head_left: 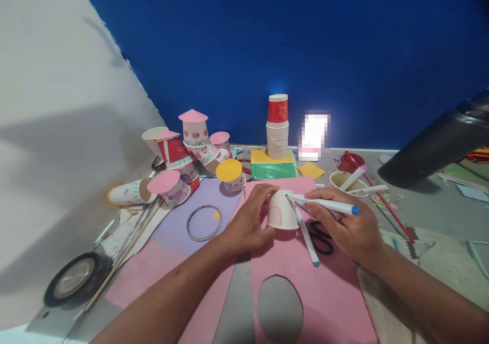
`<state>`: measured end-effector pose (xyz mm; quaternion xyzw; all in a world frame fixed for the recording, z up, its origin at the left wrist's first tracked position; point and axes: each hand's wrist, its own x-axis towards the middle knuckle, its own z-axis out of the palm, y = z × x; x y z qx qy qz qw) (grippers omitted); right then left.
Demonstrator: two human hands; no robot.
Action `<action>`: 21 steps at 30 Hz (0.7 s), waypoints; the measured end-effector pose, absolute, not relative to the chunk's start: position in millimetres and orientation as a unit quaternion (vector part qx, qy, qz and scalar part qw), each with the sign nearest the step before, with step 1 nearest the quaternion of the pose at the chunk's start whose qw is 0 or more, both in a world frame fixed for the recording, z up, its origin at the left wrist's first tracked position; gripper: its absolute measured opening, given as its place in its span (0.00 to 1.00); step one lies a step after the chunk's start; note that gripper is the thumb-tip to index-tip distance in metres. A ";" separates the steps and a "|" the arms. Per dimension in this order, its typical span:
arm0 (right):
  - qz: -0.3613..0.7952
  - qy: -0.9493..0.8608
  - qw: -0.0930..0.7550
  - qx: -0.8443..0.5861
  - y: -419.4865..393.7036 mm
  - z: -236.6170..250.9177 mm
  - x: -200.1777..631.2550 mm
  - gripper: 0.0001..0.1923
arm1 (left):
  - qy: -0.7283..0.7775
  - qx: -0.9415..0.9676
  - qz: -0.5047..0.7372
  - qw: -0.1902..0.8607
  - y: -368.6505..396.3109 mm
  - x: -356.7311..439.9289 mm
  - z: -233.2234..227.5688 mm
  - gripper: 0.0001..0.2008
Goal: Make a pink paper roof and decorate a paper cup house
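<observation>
My left hand (250, 222) grips a white paper cup (281, 210) that stands upside down on a pink paper sheet (328, 293). My right hand (344, 227) holds a white marker with a blue end (328, 204), its tip touching the cup's upper side. A second white marker (307, 242) sticks out below the right hand's fingers and rests on the pink sheet. Faint pink lines show on the cup's wall. Black scissors (321, 239) lie partly under my right hand.
Decorated cups with pink and yellow paper lids (183, 155) cluster at the back left. A stack of cups (277, 130) stands on yellow and green paper. A tape ring (204, 223), a black tape roll (76, 278), a cup with pens (346, 181) and a dark cylinder (439, 145) surround the work.
</observation>
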<state>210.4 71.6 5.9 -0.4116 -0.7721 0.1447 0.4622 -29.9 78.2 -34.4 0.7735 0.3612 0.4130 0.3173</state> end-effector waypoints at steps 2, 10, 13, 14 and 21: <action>0.146 -0.770 0.462 -0.414 71.9 5.2 210.6 0.05 | 0.362 0.771 0.414 0.320 78.1 -29.7 -34.3 0.37; 0.135 -0.776 0.458 -0.413 72.2 5.0 211.1 0.05 | 0.362 0.776 0.413 0.310 78.6 -30.5 -35.1 0.38; 0.133 -0.775 0.462 -0.409 72.3 6.3 210.7 0.05 | 0.361 0.776 0.414 0.309 78.6 -30.5 -35.2 0.38; 0.135 -0.776 0.464 -0.406 72.5 6.5 210.6 0.04 | 0.360 0.776 0.416 0.310 78.6 -30.5 -35.5 0.38; 0.135 -0.780 0.459 -0.403 73.1 5.0 211.2 0.04 | 0.359 0.772 0.419 0.316 78.5 -30.3 -36.3 0.38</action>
